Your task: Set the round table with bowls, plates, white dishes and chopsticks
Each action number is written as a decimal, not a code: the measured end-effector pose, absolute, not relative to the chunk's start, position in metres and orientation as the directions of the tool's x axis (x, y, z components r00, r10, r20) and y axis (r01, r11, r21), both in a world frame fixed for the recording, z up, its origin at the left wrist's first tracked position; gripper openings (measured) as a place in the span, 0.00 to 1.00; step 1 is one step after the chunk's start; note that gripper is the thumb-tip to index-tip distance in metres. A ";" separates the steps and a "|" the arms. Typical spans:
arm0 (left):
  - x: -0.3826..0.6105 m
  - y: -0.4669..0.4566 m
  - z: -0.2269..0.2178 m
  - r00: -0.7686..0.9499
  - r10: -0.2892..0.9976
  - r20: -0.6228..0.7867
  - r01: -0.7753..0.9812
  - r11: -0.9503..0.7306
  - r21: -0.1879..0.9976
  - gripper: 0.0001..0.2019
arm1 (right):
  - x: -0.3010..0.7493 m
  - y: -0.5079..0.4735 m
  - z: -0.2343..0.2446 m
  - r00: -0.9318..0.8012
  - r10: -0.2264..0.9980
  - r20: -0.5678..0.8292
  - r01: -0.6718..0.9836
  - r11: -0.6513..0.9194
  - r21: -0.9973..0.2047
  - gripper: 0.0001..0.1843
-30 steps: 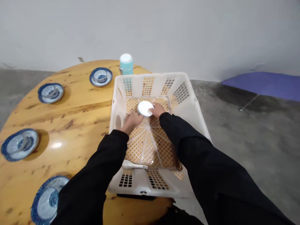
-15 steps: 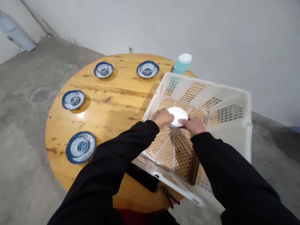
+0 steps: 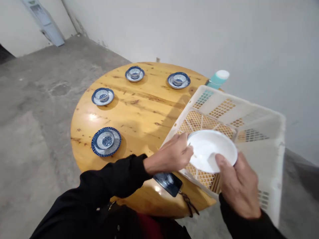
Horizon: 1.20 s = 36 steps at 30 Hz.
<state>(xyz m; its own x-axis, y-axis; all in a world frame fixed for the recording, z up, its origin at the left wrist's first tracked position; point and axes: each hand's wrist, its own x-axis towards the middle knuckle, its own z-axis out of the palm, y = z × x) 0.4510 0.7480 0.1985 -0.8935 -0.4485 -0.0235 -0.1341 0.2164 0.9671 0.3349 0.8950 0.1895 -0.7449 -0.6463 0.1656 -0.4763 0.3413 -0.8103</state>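
A small white bowl (image 3: 210, 149) is lifted above the near corner of a white plastic crate (image 3: 259, 132). My right hand (image 3: 239, 187) grips its near rim from below, thumb over the edge. My left hand (image 3: 170, 156) pinches the bowl's left rim with curled fingers. The crate sits on the right side of a round wooden table (image 3: 139, 109), overhanging its edge.
Several blue-patterned saucers, each with a small cup, stand around the table, the nearest (image 3: 106, 141) at the left front. A teal bottle with a white cap (image 3: 218, 78) stands behind the crate. A dark phone (image 3: 168, 182) lies at the near table edge. Concrete floor surrounds the table.
Both hands have lifted the white bowl out of the crate toward me, now showing its inside. The view has swung left and pulled back.
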 end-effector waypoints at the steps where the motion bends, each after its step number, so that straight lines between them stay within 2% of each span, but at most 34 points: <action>1: 0.478 0.754 0.196 -0.885 -0.464 -0.032 -0.138 0.196 0.971 0.17 | 0.357 0.898 0.183 -0.724 -0.676 0.141 -0.470 0.333 -0.817 0.30; 4: 0.566 0.772 0.177 -0.830 -0.533 -0.166 -0.248 0.086 0.965 0.19 | 0.431 0.906 0.148 -0.641 -0.766 0.049 -0.427 0.303 -0.852 0.29; 7: 0.663 0.791 0.145 -0.713 -0.615 -0.336 -0.378 -0.066 0.923 0.20 | 0.519 0.912 0.106 -0.550 -0.829 -0.099 -0.312 0.314 -0.897 0.28; 12: 0.822 0.816 0.099 -0.528 -0.670 -0.522 -0.417 -0.332 0.846 0.21 | 0.668 0.911 0.055 -0.351 -0.887 -0.301 -0.139 0.367 -0.920 0.27; 16: 0.923 0.828 0.093 -0.381 -0.768 -0.515 -0.459 -0.327 0.826 0.20 | 0.753 0.894 0.042 -0.194 -0.931 -0.308 -0.142 0.337 -0.931 0.26; 21: 0.996 0.830 0.097 -0.251 -0.803 -0.541 -0.461 -0.392 0.796 0.23 | 0.815 0.855 0.053 0.000 -0.973 -0.232 -0.205 0.227 -0.952 0.24; 25: 1.019 0.819 0.093 -0.236 -0.834 -0.498 -0.353 -0.404 0.844 0.24 | 0.838 0.832 0.062 0.005 -0.980 -0.199 -0.260 0.191 -0.946 0.24; 28: 1.023 0.799 0.086 -0.252 -0.835 -0.489 -0.337 -0.399 0.853 0.25 | 0.843 0.815 0.058 -0.029 -0.983 -0.182 -0.271 0.183 -0.945 0.23; 36: 1.009 0.701 0.065 -0.389 -0.764 -0.515 -0.349 -0.395 0.850 0.27 | 0.835 0.749 0.038 -0.248 -0.953 -0.175 -0.215 0.231 -0.949 0.22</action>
<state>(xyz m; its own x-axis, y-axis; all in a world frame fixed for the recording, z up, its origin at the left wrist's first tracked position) 1.0085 0.7013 0.0648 -0.3892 -0.7636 -0.5152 -0.3490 -0.3953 0.8496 0.8348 0.7492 0.0383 -0.2480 -0.9527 -0.1754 -0.2147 0.2306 -0.9491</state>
